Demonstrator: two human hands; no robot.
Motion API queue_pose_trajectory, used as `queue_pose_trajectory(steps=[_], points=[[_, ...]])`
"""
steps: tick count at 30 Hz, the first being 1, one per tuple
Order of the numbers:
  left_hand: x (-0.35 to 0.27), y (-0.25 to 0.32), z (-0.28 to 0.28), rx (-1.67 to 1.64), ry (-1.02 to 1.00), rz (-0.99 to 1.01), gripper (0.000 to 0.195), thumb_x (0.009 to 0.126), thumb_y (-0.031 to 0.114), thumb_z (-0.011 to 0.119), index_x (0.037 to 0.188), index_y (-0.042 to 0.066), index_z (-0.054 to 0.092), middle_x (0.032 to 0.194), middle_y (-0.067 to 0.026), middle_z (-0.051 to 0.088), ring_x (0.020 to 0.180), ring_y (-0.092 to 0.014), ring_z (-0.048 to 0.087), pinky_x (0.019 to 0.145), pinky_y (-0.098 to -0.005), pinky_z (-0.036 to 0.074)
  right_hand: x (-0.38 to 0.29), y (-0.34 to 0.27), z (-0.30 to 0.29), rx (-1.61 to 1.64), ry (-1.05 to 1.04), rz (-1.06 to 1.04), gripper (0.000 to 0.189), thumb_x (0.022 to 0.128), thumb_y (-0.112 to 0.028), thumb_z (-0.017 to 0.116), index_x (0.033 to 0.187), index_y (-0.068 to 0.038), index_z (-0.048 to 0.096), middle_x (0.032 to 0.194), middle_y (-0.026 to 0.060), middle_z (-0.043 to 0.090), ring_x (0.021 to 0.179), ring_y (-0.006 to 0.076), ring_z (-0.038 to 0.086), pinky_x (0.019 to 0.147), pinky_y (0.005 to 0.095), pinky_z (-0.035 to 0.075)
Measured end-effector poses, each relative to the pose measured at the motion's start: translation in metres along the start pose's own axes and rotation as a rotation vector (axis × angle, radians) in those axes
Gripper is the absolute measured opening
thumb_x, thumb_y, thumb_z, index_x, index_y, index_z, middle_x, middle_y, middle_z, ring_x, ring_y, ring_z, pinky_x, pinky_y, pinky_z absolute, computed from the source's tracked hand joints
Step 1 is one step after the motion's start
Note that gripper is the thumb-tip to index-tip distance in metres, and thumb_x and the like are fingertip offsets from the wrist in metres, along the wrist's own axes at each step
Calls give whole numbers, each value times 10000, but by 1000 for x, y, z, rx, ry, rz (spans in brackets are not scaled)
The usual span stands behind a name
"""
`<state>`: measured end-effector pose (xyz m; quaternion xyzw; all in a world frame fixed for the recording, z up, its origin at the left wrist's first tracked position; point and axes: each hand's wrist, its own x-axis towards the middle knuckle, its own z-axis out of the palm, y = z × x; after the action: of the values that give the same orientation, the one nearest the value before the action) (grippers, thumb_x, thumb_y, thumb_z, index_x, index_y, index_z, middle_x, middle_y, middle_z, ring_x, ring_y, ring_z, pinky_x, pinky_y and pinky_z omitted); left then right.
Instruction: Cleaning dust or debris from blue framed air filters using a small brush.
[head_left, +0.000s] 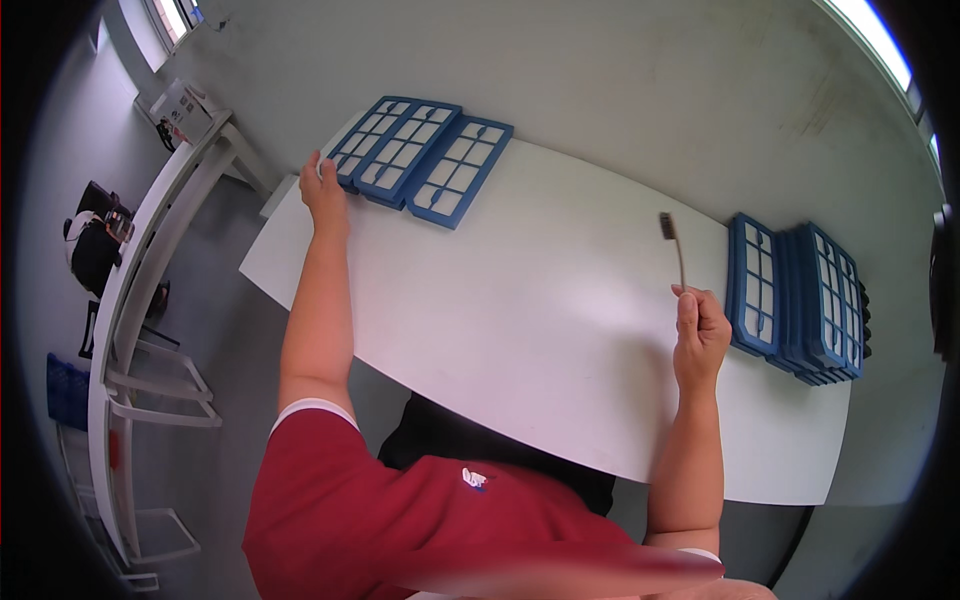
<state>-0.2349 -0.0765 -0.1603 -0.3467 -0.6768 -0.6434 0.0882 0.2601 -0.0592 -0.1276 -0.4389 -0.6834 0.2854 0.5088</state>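
My right hand (699, 341) is raised over the right part of the white table and grips a small toothbrush-like brush (680, 255) by its thin handle. The dark bristled head points up and away from me. My left hand (324, 196) is at the table's far left, fingers apart, beside the outermost of three blue-framed filter panels (373, 139). Whether it touches that frame is hard to tell. The middle panel (409, 154) lies against it, and a third panel (459, 172) lies slightly askew to the right. Each has white rectangular cells.
Stacked blue-framed filters (795, 300) stand at the right end of the white table (525, 315), with a wall (600, 90) behind. Leftward, a long white bench (154, 225) carries a white box (182, 112) and a black-and-white item (91, 251); white stools (165, 382) stand beside it.
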Motion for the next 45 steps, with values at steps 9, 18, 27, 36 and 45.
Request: queue_pose_trajectory(steps=[9,18,27,36,45], points=[[-27,32,15,704,-336,247,619,841,494,505,1323,124,391,1420,-203,226,1322,-371,132,1050,-531,125,-2,4,3,5,-31,111,310,910,-280,516,878,3,638,652,-15,412,595,73,353,543,217,288],[-41,53,12,781,-619,232,584,825,407,571,1330,171,397,1435,-181,235,1334,-382,125,1019,-591,195,-3,6,5,-21,-67,120,320,913,-280,507,870,9,637,646,-2,427,599,85,364,554,225,305],[-43,51,13,674,-632,249,514,831,291,578,1306,157,432,1432,-186,242,1324,-410,125,1043,-527,208,-2,4,4,-26,-82,133,318,910,-279,512,863,10,638,650,9,447,607,87,383,564,222,319],[-38,72,2,671,-817,165,721,696,85,616,1359,164,344,1459,-203,148,1336,-412,40,1073,-463,190,-3,4,6,-11,-97,138,320,907,-282,517,860,10,638,648,16,468,619,101,410,587,231,345],[-38,60,4,670,-803,189,683,749,130,629,1363,162,333,1458,-212,138,1336,-416,31,1075,-463,171,-3,4,7,-25,-99,127,302,904,-268,517,863,4,642,639,21,472,607,99,411,575,234,346]])
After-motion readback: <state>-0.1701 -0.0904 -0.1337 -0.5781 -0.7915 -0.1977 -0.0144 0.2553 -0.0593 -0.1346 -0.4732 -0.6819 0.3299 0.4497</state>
